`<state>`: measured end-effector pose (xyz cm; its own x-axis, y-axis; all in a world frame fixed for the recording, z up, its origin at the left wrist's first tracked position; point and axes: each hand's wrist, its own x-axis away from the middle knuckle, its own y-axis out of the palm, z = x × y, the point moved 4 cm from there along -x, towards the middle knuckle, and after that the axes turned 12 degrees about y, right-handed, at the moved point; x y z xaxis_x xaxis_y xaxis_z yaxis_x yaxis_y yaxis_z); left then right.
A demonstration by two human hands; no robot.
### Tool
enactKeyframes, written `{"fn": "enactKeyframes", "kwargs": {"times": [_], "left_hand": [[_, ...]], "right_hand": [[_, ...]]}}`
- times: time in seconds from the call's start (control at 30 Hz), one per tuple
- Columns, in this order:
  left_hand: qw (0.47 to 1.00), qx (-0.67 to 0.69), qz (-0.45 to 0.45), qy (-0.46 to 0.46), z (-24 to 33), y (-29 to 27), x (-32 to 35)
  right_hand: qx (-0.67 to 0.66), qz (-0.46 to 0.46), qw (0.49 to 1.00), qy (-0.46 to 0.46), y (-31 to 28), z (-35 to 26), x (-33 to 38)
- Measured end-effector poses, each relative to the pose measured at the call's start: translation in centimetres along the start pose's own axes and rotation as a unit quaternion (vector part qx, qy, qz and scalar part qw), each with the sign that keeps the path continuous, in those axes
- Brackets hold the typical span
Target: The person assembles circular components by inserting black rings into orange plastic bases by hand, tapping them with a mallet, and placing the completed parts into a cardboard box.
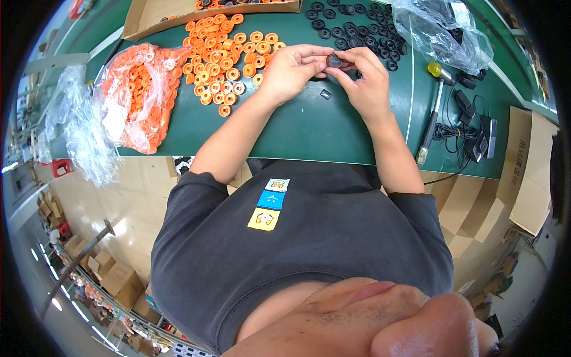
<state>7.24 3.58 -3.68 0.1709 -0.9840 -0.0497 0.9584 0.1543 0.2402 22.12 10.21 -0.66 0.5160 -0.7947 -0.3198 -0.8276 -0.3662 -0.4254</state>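
Over the green table, my two hands meet at a small round black wheel-like part. My right hand pinches it between thumb and fingers. My left hand is closed, its thumb and fingertips pressed at the part's left side. Fingers hide some of the part. Just below them on the table lies a small dark rectangular piece. Left of my hands spreads a pile of orange round wheel-like parts. Beyond my right hand, black round parts lie scattered.
A clear bag of orange parts lies at the left beside crumpled plastic. A cardboard box stands at the back. Right are a plastic bag, a yellow-headed hammer, a cabled black adapter and open cartons.
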Motion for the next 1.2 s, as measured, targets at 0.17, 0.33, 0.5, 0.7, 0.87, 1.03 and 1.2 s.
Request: {"fn": "enactKeyframes", "kwargs": {"times": [0.17,0.33,0.5,0.7,0.87,1.03,1.2], "left_hand": [[1.0,0.019,0.016,-0.01,-0.2,0.0,0.0],[0.999,0.041,0.011,-0.011,0.2,0.0,0.1],[0.999,0.037,0.022,-0.011,0.1,0.1,0.0],[0.997,0.057,0.04,0.02,0.0,0.4,0.0],[0.996,0.037,0.037,0.067,0.1,0.6,0.0],[0.994,-0.056,0.058,0.076,0.1,0.0,0.0],[0.994,-0.003,0.072,0.088,-0.4,-0.1,-0.1]], "right_hand": [[0.02,0.0,1.0,0.006,0.0,-0.2,0.1],[0.033,0.004,0.999,0.003,0.1,-0.2,0.2],[0.057,0.001,0.998,-0.033,0.2,-0.5,0.1],[-0.187,-0.032,0.972,0.136,1.0,2.3,0.1],[-0.247,-0.069,0.943,0.213,1.6,3.7,0.4],[-0.331,-0.108,0.899,0.267,1.6,3.8,0.3],[-0.351,-0.116,0.888,0.272,1.7,3.5,0.4]]}}
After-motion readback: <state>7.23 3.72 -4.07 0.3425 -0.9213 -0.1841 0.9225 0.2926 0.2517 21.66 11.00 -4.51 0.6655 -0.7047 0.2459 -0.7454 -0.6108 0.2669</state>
